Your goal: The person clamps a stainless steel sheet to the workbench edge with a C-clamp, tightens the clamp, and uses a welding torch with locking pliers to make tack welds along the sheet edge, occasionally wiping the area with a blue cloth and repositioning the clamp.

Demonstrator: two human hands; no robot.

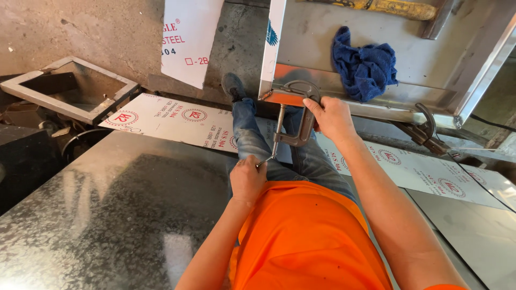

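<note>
Head view, near to far: nearest us we note the galvanised sheet on the left. Beyond it, the left hand is closed around the screw handle of a C-clamp. The right hand is wrapped around the clamp's frame, steadying it where it bites the near left corner of a steel tray. In our judgement, a sound job means keeping the screw square to the folded edge and tightening evenly. Printed steel sheets lie on the floor. Farther off, the tray holds a blue rag and a yellow-handled tool; a second clamp grips its right edge.
</note>
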